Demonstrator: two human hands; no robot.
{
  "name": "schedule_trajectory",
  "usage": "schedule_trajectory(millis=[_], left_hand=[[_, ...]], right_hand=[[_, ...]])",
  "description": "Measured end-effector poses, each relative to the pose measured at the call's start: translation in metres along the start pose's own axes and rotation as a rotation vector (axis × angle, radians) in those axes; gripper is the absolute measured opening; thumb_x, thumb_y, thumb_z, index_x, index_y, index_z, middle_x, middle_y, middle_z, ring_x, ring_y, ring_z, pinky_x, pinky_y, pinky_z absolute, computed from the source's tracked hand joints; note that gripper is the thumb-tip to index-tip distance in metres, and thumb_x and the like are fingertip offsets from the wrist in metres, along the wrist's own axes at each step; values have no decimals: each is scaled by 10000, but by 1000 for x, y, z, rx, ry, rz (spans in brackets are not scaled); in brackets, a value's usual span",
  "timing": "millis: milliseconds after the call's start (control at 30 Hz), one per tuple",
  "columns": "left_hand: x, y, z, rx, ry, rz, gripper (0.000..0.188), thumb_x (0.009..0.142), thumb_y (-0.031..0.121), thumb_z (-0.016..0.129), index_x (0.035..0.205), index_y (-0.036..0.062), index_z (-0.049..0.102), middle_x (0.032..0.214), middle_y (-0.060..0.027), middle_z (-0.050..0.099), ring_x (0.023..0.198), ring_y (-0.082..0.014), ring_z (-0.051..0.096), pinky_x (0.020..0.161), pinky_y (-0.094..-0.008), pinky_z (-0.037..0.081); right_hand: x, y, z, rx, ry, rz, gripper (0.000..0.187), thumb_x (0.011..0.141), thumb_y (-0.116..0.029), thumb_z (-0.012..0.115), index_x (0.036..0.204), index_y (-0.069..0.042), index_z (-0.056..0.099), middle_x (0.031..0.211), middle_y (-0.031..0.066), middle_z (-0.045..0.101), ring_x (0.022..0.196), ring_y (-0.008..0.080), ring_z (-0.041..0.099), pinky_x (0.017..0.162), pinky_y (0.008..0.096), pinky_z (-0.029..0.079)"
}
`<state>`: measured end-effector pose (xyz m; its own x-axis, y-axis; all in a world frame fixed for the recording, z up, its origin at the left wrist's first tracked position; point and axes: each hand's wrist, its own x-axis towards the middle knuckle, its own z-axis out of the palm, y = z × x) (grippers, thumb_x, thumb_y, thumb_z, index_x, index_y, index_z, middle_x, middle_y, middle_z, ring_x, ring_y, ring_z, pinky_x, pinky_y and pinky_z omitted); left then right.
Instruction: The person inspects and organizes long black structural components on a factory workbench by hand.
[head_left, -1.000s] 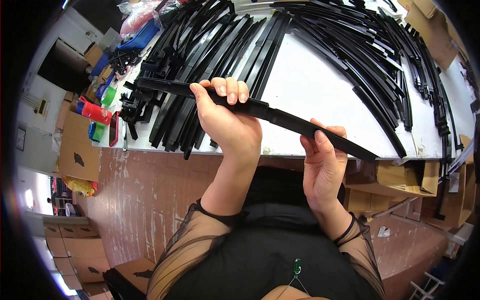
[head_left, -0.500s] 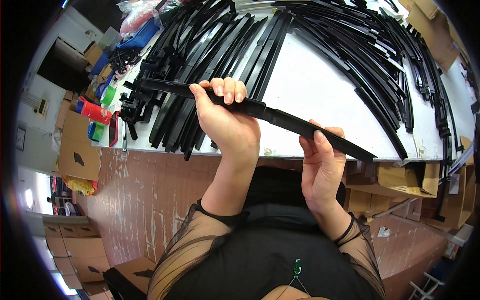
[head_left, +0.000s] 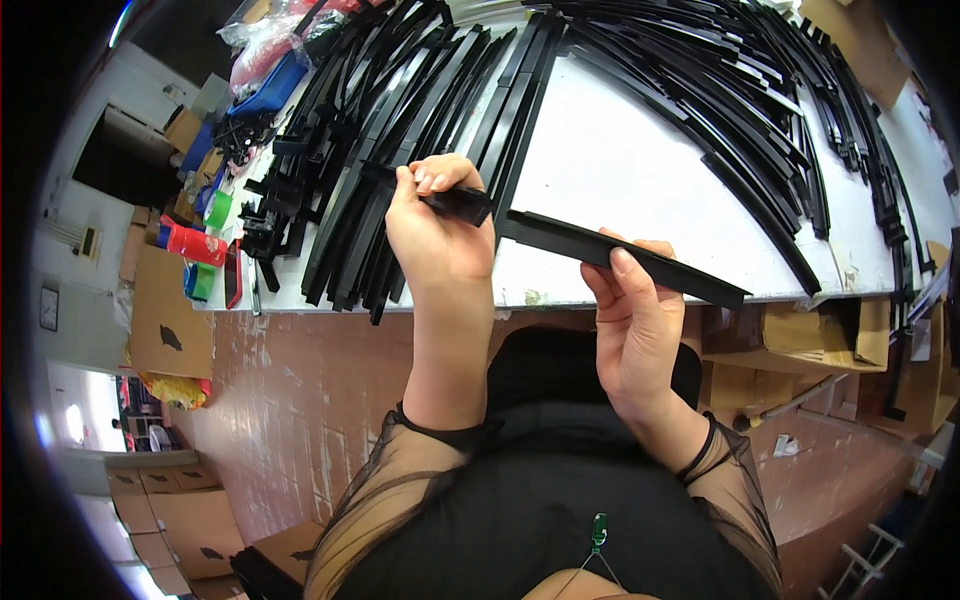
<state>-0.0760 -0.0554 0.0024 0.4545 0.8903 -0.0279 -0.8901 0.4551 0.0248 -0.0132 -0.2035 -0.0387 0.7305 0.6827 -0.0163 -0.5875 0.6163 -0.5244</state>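
Observation:
My left hand (head_left: 438, 235) is closed around a black plastic strip (head_left: 462, 204), whose cut end is tipped toward me. How far this strip runs beyond the fingers is hard to tell against the dark pieces behind. Slightly lower and to the right, my right hand (head_left: 637, 325) pinches a second black plastic strip (head_left: 560, 238) between thumb and fingers. That one slants down to the right, long and channel-like, over the front edge of the white table (head_left: 610, 140). A small gap separates the two strips' near ends.
Many long black strips (head_left: 345, 215) lie in rows at the left of the table, and more strips (head_left: 745, 150) fan out at the right. A red bottle (head_left: 193, 243), green tape (head_left: 217, 209) and a blue bin (head_left: 272, 88) stand at the left. Cardboard boxes (head_left: 830, 330) sit below the right edge.
The two strips were end to end in one line; now they are apart. My left hand has turned its strip's end toward me and moved slightly left; the right hand has shifted slightly up.

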Motion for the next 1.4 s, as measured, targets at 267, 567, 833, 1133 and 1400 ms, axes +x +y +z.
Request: schedule_trajectory(millis=[267,567,833,1133,1400], left_hand=[[1,7,4,-23,16,-34,264,977,132,347,732,41,383,641,-32,414,548,-108,436,531,-199,442],[7,9,10,-53,35,-8,212,886,-41,339,684,20,356,634,-57,430,535,-126,468,514,-206,471],[4,36,20,-72,-52,-205,140,852,-54,363,733,3,410,620,-32,379,463,-93,364,418,-196,360],[42,219,14,1405,38,780,277,919,145,444,1142,-20,443,811,-166,584,457,-133,500,384,-235,414],[65,446,-63,2419,803,1290,222,812,143,572,965,16,671,826,-228,649,796,-323,653,716,-401,507]], right_hand=[[-2,4,0,54,-47,24,157,881,4,537,1025,-36,489,1060,170,602,943,196,627,849,302,540],[2,-1,-3,67,-63,21,156,884,-4,532,1031,-39,495,1069,164,599,933,183,627,849,291,535],[-2,0,3,6,10,74,171,856,-3,589,1010,-15,517,1013,116,611,911,168,609,816,306,537],[8,-12,-30,-95,22,24,131,888,-61,553,1016,-37,541,1053,119,613,937,155,617,843,256,526],[21,-9,-34,-122,59,54,190,888,-78,558,1069,-22,533,1059,113,608,971,153,602,860,253,509]])
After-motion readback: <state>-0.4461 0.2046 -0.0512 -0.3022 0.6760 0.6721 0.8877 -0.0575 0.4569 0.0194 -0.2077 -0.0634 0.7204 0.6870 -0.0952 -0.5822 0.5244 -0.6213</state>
